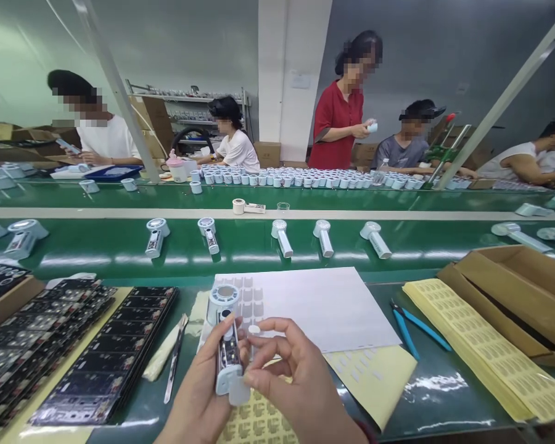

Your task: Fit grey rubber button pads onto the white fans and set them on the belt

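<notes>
My left hand (203,385) is wrapped round the handle of a light-blue device that looks like a small handheld fan (224,297), round head pointing away. Its handle lies uncovered, showing a circuit board (230,348). Pinched between thumb and fingers of my right hand (296,376) is a translucent white sticker (239,390), close against the handle's lower end. A small white oval piece (254,330) shows by my right index fingertip; whether I touch it, I cannot tell. Beneath both hands lies a yellow die-cut sheet (261,422), and just beyond is a sheet of grey-white stickers (252,295).
Stacked black circuit panels (106,351) stand left, beside tweezers (176,357). To the right are blue-handled cutters (420,330), yellow sticker sheets (472,339) and a cardboard box (513,296). More fans (283,239) lie along the green conveyor (240,246); several people work across it.
</notes>
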Available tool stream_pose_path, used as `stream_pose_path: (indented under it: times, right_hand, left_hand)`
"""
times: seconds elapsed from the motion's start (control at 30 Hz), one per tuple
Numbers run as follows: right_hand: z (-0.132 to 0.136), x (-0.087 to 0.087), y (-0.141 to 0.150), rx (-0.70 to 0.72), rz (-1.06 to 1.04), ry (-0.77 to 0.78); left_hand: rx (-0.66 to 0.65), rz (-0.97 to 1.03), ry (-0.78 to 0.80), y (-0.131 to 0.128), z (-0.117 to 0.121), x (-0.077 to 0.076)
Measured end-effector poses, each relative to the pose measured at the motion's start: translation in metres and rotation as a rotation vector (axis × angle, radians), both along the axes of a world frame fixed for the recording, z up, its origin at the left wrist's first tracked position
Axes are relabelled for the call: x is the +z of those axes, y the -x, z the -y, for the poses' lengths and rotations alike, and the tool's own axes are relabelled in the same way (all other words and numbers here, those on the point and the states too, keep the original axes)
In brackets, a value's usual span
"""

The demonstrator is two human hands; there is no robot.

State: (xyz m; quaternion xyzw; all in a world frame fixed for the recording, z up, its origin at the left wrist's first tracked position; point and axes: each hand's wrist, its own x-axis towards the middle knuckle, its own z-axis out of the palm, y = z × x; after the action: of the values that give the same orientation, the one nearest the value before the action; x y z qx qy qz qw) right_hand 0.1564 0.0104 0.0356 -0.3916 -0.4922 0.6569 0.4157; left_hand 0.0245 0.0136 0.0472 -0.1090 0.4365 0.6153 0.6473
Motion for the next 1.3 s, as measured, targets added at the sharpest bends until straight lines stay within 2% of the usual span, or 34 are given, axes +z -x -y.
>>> stream_pose_path:
  times: [0.17,0.33,0.57,0.77,0.87,1.0,1.03,1.1,1.17,1.23,1.3]
  right_hand:
    - [0.016,0.005,0.004,-0.084,0.000,-0.035]
    - [0.017,0.009,0.004,-0.063,0.040,0.006]
    - [0.018,0.008,0.007,-0.058,0.059,-0.022]
    - [0.016,0.010,0.010,-0.070,0.129,-0.048]
    - [0.020,0.001,0.010,-0.101,0.188,-0.151]
    - [0.027,-0.011,0.007,-0.204,0.346,-0.475]
    - [0.028,-0.012,0.005,-0.250,0.384,-0.511]
    - [0.024,-0.012,-0.003,-0.310,0.393,-0.451]
    - [0.017,-0.014,-0.017,-0.300,0.341,-0.277]
    - [0.009,-0.021,-0.036,-0.258,0.335,-0.161]
    - [0.004,-0.032,-0.054,-0.240,0.405,-0.159]
  left_hand:
    - [0.018,0.065,0.029,-0.011,0.004,0.003]
    - [0.015,0.059,0.031,-0.014,0.009,0.005]
    - [0.025,0.033,0.024,-0.015,0.011,0.008]
    - [0.045,0.089,0.017,-0.014,0.011,0.007]
    - [0.058,0.146,0.012,-0.018,0.012,0.008]
    - [0.088,0.167,0.038,-0.027,0.016,0.016]
    - [0.085,0.178,0.058,-0.029,0.016,0.019]
    - [0.056,0.200,0.096,-0.031,0.017,0.022]
    - [-0.004,0.188,0.097,-0.030,0.018,0.020]
    - [-0.087,0.055,0.075,-0.029,0.020,0.012]
    - [-0.175,-0.189,0.040,-0.028,0.022,-0.002]
